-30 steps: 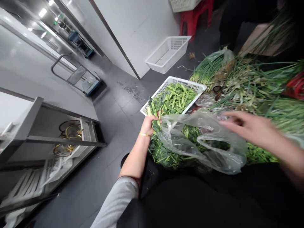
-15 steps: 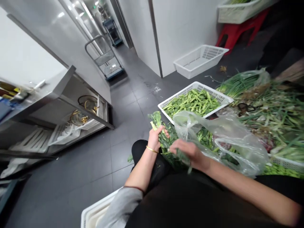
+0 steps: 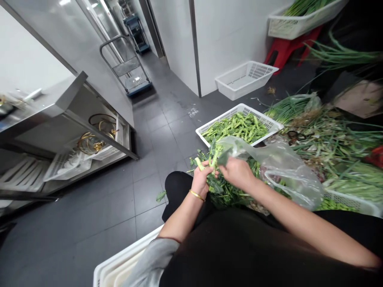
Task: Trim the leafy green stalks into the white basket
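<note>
My left hand, a gold bangle at its wrist, is closed round the thick pale stems of some leafy green stalks. Their leafy tops point away from me. My right hand pinches a dark green leaf beside the stalks; whether the leaf is still attached I cannot tell. Below both hands lies a heap of loose green leaves. A clear plastic bag spreads to the right of my right hand. Just beyond, a white basket holds many trimmed green stalks.
Spring onions lie heaped at the right, where another person's blurred hand shows. A second white basket stands by the wall near a red stool. A steel table and a trolley are on the left.
My right hand has moved up from the leaf heap to the stalks in my left hand. The view has shifted slightly. Spring onions are now raised at the far right.
</note>
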`<state>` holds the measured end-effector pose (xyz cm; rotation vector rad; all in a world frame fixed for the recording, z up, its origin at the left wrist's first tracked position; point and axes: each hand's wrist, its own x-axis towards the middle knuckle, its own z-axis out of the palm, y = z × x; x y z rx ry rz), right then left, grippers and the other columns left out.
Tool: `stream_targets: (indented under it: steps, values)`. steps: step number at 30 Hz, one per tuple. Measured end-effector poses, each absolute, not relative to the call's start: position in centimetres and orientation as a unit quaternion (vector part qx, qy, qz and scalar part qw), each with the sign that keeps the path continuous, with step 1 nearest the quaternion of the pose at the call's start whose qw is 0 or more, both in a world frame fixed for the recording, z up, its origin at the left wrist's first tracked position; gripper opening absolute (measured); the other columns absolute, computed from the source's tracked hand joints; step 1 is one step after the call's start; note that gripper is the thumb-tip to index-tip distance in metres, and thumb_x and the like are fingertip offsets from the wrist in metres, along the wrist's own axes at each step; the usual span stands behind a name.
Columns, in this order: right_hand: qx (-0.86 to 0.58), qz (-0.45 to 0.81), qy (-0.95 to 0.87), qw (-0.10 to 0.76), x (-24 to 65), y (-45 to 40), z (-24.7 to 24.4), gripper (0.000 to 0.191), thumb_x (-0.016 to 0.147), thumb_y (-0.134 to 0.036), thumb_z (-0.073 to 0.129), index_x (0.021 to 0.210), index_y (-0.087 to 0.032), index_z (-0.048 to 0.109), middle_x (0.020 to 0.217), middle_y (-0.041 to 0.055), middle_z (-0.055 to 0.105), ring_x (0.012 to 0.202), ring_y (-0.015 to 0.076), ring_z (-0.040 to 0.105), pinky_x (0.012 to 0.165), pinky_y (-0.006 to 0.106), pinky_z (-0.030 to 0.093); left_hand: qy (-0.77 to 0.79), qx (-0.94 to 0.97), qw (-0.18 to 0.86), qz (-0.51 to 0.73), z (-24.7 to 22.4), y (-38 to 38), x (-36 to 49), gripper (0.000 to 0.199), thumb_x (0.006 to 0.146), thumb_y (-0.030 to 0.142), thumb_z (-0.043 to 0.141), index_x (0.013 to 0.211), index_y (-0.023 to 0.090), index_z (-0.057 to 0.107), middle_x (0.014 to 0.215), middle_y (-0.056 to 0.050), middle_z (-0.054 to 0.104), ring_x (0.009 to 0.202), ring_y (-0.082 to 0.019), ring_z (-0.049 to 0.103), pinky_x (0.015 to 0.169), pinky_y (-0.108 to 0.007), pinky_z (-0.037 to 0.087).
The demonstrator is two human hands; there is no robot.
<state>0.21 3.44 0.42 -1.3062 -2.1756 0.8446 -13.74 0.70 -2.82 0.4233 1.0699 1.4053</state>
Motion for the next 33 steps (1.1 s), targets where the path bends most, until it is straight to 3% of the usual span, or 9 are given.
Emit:
stream_targets:
  steps: [3,7,11,15,21,26,28,31,33]
  values:
    - [-0.453,0.195,-0.848,0.196,0.6,2.1,0.7,0.020,0.082,-0.030,0.051,0.078,-0.017,0.066,0.078,0.0105,0.069,0.063,0.0194,0.062,0.055,0.027,0.039,0.488,0.175,0.551,0.654,-3.1,1.2,-13.3,0.038,0.056,0.020,0.075,0.090,0.013,0.060,0.070,-0.001,0.064,0.059,-0.012,0.060,0.057,-0.024,0.045]
    - [-0.522,0.287,-0.787,0.160,1.1,5.4,0.9,0.045,0.089,-0.047,0.046,0.056,-0.018,0.056,0.056,0.0073,0.062,0.056,0.0174,0.059,0.056,0.026,0.040,0.473,0.258,0.539,0.647,-2.8,0.5,-12.2,0.040,0.056,0.018,0.075,0.094,0.014,0.062,0.075,-0.002,0.065,0.063,-0.013,0.061,0.059,-0.024,0.046]
    - [-0.518,0.229,-0.792,0.228,1.0,5.4,0.5,0.040,0.089,-0.046,0.046,0.064,-0.017,0.059,0.060,0.0068,0.062,0.055,0.0164,0.056,0.053,0.026,0.036,0.456,0.251,0.581,0.625,-2.5,0.1,-11.5,0.047,0.056,0.020,0.075,0.100,0.015,0.059,0.073,-0.002,0.065,0.062,-0.014,0.061,0.059,-0.025,0.046]
    - [-0.347,0.133,-0.881,0.294,0.8,2.2,-0.3,0.034,0.091,-0.039,0.042,0.075,-0.017,0.061,0.075,0.0086,0.065,0.065,0.0169,0.058,0.058,0.025,0.037,0.497,0.232,0.549,0.631,-2.6,0.7,-12.0,0.041,0.056,0.019,0.074,0.094,0.015,0.057,0.071,-0.001,0.064,0.058,-0.012,0.059,0.061,-0.025,0.046]
    - [-0.512,0.166,-0.812,0.225,1.0,5.9,-0.6,0.039,0.088,-0.048,0.049,0.065,-0.017,0.055,0.061,0.0071,0.058,0.058,0.0180,0.055,0.055,0.027,0.037,0.563,0.393,0.390,0.614,-3.9,0.7,-11.7,0.016,0.060,0.017,0.072,0.073,0.017,0.064,0.076,-0.001,0.063,0.074,-0.014,0.058,0.075,-0.028,0.045]
    - [-0.265,0.187,-0.895,0.305,0.9,3.5,-2.4,0.021,0.088,-0.025,0.041,0.090,-0.016,0.060,0.087,0.0093,0.063,0.077,0.0186,0.061,0.067,0.028,0.046,0.568,0.239,0.484,0.622,-4.5,3.0,-13.5,0.036,0.054,0.018,0.076,0.086,0.015,0.060,0.069,-0.001,0.063,0.064,-0.015,0.061,0.064,-0.027,0.045]
    - [-0.279,0.219,-0.896,0.268,1.2,2.2,-3.4,0.020,0.089,-0.025,0.043,0.091,-0.016,0.060,0.087,0.0090,0.063,0.079,0.0188,0.062,0.070,0.030,0.048,0.538,0.166,0.541,0.625,-4.4,3.5,-15.1,0.045,0.054,0.019,0.076,0.094,0.015,0.055,0.069,-0.002,0.064,0.059,-0.015,0.062,0.061,-0.027,0.045]
    - [-0.363,0.277,-0.885,0.089,1.8,2.4,-4.5,0.016,0.080,-0.031,0.061,0.081,-0.015,0.061,0.081,0.0102,0.065,0.074,0.0213,0.063,0.067,0.031,0.047,0.456,0.181,0.630,0.602,-3.6,2.6,-17.0,0.049,0.056,0.018,0.075,0.099,0.015,0.052,0.074,-0.005,0.066,0.060,-0.015,0.063,0.062,-0.027,0.047]
    - [-0.368,0.348,-0.862,0.037,2.2,3.9,-4.2,0.022,0.074,-0.034,0.069,0.082,-0.015,0.061,0.077,0.0089,0.066,0.071,0.0214,0.063,0.063,0.030,0.046,0.410,0.196,0.677,0.579,-3.0,1.4,-17.2,0.046,0.058,0.018,0.074,0.099,0.016,0.052,0.079,-0.005,0.067,0.066,-0.015,0.065,0.063,-0.026,0.049]
